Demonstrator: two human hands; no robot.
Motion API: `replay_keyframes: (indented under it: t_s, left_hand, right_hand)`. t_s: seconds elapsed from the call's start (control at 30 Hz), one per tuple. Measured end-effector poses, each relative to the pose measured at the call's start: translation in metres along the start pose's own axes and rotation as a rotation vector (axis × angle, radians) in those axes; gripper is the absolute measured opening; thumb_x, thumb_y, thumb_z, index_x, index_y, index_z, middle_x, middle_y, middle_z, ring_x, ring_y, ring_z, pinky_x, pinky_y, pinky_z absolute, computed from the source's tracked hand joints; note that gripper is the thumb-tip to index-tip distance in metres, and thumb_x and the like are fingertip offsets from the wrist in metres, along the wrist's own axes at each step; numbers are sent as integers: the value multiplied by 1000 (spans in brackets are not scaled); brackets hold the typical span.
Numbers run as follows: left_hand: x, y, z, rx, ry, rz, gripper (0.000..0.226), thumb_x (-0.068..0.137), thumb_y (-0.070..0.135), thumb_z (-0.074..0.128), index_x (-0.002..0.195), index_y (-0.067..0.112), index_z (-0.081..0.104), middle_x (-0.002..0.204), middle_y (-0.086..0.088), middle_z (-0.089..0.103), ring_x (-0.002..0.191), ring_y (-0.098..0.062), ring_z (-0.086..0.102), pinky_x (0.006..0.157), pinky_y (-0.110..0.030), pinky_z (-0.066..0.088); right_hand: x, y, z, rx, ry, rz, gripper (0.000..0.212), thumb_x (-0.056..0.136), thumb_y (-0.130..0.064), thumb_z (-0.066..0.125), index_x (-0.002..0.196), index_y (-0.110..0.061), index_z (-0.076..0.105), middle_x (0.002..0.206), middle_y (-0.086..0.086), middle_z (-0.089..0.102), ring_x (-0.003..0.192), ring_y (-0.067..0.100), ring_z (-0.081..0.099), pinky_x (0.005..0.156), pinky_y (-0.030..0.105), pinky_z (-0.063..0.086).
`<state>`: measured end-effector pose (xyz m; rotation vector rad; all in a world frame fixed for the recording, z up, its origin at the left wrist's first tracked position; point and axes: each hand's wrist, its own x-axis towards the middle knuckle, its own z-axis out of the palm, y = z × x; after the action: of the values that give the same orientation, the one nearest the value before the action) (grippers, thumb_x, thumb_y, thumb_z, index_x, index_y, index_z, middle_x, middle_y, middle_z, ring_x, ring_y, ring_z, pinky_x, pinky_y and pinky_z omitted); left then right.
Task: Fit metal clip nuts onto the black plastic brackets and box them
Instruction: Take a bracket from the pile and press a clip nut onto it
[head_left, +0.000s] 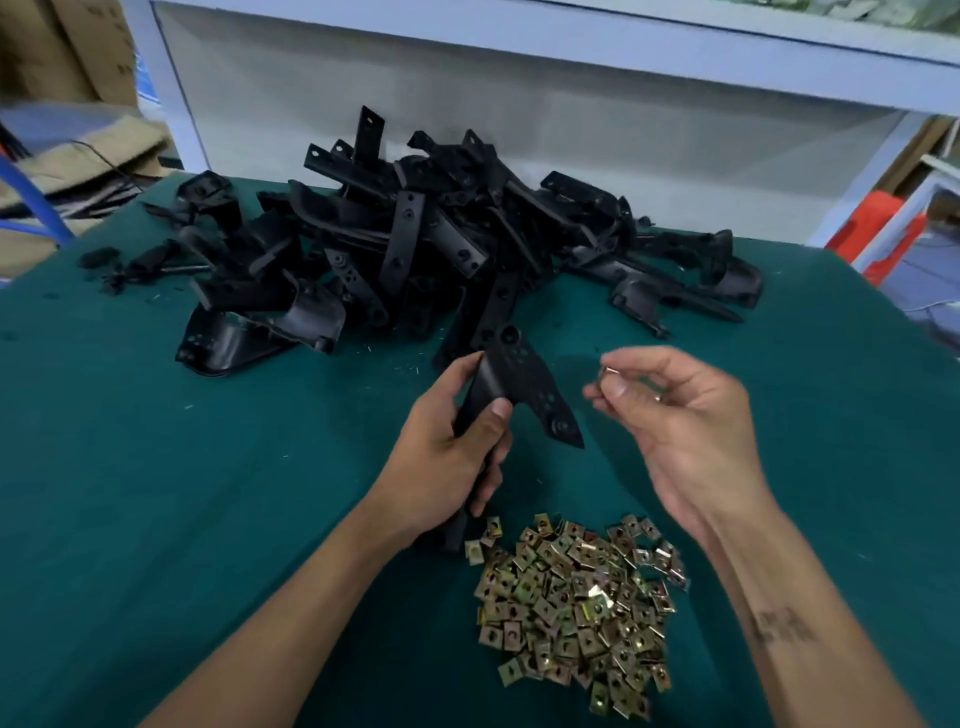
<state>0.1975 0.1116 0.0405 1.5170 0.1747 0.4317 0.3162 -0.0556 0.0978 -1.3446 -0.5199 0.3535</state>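
Left hand grips one bracket above the surface; right hand pinches a clip nut (barely visible). Best line its open mouth with the holed tab, then slide squarely.

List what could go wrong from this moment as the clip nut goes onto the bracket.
1. The right hand pinches the clip nut by fingertips alone, above the table; it might slip and drop.
2. The left hand grips the bracket low, so its free upper end may twist under pushing.
3. The clip nut pile lies just under both forearms; a forearm could scatter it.
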Motion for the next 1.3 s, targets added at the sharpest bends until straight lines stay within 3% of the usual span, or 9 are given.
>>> replay_keyframes:
  t_s: [0.23,0.4,0.47,0.57,0.8,0.87,0.97,1.13,1.3]
  left_hand:
    - [5,1,3,3,7,9,24,107,30,51,130,35,49,65,0,45,40,-22,41,40,-29,41]
    - [5,1,1,41,11,-8,23,107,30,51,130,35,49,63,3,44,42,-23,39,40,-29,42]
    - [5,0,2,56,16,-8,25,107,30,52,131,34,48,63,4,45,41,-21,41,40,-28,42]
    - [5,0,3,61,20,-9,26,107,30,52,132,34,48,63,3,45,41,-20,42,40,-28,42]
    - [5,1,6,52,4,-16,28,108,25,51,134,31,47,63,3,45,41,-19,41,41,-28,42]
    - [4,1,4,53,4,-18,28,108,25,51,134,30,46,63,2,45,41,-20,41,41,-28,42]
    - [5,1,4,63,5,-17,27,108,25,51,134,30,46,63,3,45,41,-20,42,41,-29,42]
    - [5,2,5,73,10,-9,30,107,27,53,136,32,46,62,5,45,41,-20,41,41,-30,43]
    - [4,1,5,88,24,-10,39,106,29,54,143,32,43,63,4,47,41,-20,42,42,-30,44]
  right_hand:
    - [-1,24,5,31,-103,-29,17,90,-7,70,98,-19,79,89,4,71,84,20,66,85,37,56]
    - [-5,38,5,-75,-93,-166,21,91,-11,71,102,-29,78,98,-8,71,91,7,62,82,23,53]
    - [-6,41,7,-139,-95,-196,21,95,-15,68,106,-32,77,100,-9,71,89,8,60,79,25,53]
    - [-7,43,10,-188,-72,-213,17,96,-18,69,103,-32,77,98,-7,72,82,11,61,74,35,58]
    - [-9,34,8,22,-19,-144,13,79,-31,85,89,-22,81,82,2,76,74,18,71,65,29,58]
    - [-10,34,11,21,-11,-145,10,81,-30,82,86,-21,80,76,4,75,67,22,70,59,28,55]
    - [-11,34,12,-35,12,-171,4,88,-23,76,87,-23,80,76,0,74,70,17,68,65,29,57]
    - [-10,30,11,-100,23,-212,14,95,-7,70,103,-18,67,76,2,75,68,17,71,64,28,57]
    - [-10,29,12,-104,15,-250,21,87,-2,72,92,-22,73,85,-2,78,84,17,74,76,28,59]
